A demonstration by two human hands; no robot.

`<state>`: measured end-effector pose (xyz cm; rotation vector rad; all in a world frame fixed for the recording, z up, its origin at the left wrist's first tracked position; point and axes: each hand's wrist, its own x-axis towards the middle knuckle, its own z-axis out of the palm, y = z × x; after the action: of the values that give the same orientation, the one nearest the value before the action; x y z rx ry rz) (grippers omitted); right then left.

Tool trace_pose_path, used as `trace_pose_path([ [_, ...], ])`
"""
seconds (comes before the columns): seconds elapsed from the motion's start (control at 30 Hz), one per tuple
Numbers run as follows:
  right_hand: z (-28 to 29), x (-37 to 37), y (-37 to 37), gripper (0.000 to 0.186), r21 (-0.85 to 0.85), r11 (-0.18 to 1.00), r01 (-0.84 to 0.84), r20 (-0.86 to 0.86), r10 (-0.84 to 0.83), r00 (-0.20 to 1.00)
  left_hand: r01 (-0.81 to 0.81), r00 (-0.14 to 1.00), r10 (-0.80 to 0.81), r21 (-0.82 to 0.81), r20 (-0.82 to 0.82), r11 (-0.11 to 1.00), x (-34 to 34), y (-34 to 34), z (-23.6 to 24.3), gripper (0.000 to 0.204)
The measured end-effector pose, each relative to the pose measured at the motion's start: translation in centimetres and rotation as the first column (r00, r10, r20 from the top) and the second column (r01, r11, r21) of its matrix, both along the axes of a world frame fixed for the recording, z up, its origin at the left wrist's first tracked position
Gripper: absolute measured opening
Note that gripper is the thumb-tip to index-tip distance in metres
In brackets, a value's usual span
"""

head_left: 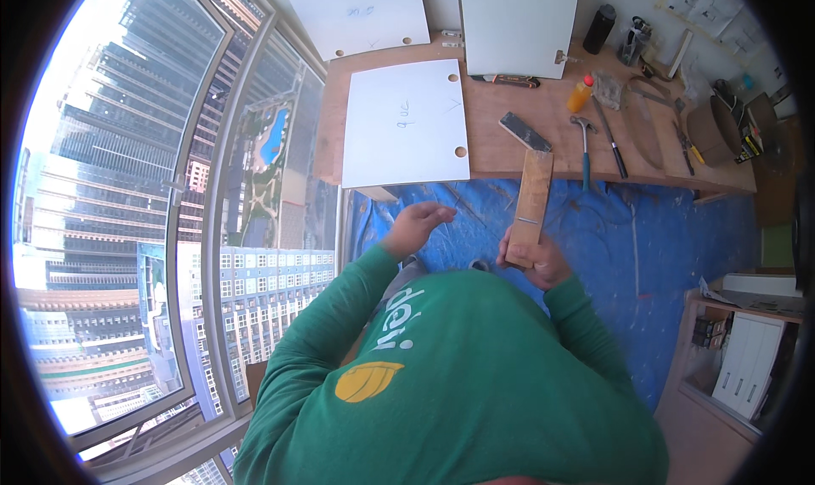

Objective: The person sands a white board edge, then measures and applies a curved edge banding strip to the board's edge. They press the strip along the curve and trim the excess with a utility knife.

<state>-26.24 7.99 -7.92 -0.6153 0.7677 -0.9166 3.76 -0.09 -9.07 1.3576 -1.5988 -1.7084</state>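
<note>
My right hand (540, 262) grips the lower end of a flat wooden strip (533, 192), thumb on its face. The strip stands nearly upright in view, with a thin pale line across its lower part. Its far end comes up to the bench edge, close to a dark rectangular block (525, 132) with pale sides. To the left, my left hand (420, 227) hovers over the blue floor sheet, fingers stretched out loosely and nothing visible in them. Beyond it lies a white panel (403, 128) with two round holes and handwriting.
On the wooden bench (492, 162) lie a claw hammer (586, 149), a dark bar (609, 137), an orange bottle (581, 93) and a utility knife (507, 81). Two more white panels lean behind. Blue sheeting (603, 247) covers the floor; a tall window (182, 188) is at left, a cabinet (747, 362) at right.
</note>
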Motion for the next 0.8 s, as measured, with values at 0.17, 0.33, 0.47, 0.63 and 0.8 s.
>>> trace_pose_path([
  [0.17, -3.8, -0.4, -0.2, 0.026, 0.187, 0.965, 0.187, 0.003, -0.190, 0.982, -0.544, 0.825, 0.565, 0.301, 0.019, 0.783, 8.5, -0.3, -6.5, 0.046],
  [0.33, -6.7, 2.0, -2.9, 0.025, 0.273, 0.925, 0.265, -0.132, -0.237, 0.963, -0.708, 0.650, 0.758, 0.402, 0.050, 0.581, 17.6, -4.0, -13.6, 0.051],
  [0.47, -8.8, 6.4, -7.5, 0.028, 0.312, 0.883, 0.350, -0.249, -0.280, 0.927, -0.810, 0.504, 0.858, 0.400, 0.100, 0.429, 22.7, -8.8, -18.4, 0.059],
  [0.63, -14.6, 11.6, -13.4, 0.033, 0.343, 0.769, 0.540, -0.402, -0.399, 0.824, -0.740, 0.541, 0.833, 0.539, 0.120, 0.403, 27.7, -13.2, -23.7, 0.075],
  [0.8, -19.7, 12.2, -16.4, 0.039, 0.215, 0.634, 0.743, -0.652, -0.473, 0.592, -0.646, 0.663, 0.731, 0.617, 0.162, 0.449, 25.9, -15.4, -23.0, 0.068],
])
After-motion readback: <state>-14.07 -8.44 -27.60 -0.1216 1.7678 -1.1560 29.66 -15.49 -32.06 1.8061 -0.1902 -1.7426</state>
